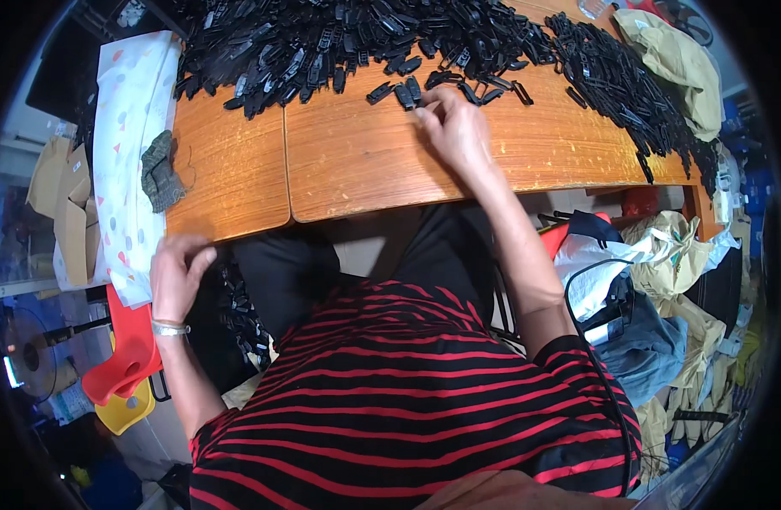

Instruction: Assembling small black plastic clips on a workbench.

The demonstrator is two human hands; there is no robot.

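A large heap of small black plastic buckle pieces (297, 51) covers the far side of the wooden table (365, 161). At the heap's near edge, my right hand (460, 132) has its fingers bent and its thumb and fingertips closed at the end of a black buckle piece (414, 88). Another buckle piece (404, 97) lies beside it, and a thin black loop (523, 93) lies to the right. My left hand (179, 272) is at the table's front left corner, fingers loosely bent, thumb apart, with nothing visible in it.
A second black pile of slimmer pieces (620, 85) runs down the table's right side. A dark knitted glove-like cloth (161, 172) and a patterned white sheet (131, 161) lie at left. A red chair (122, 361) stands lower left; bags (667, 246) crowd the right.
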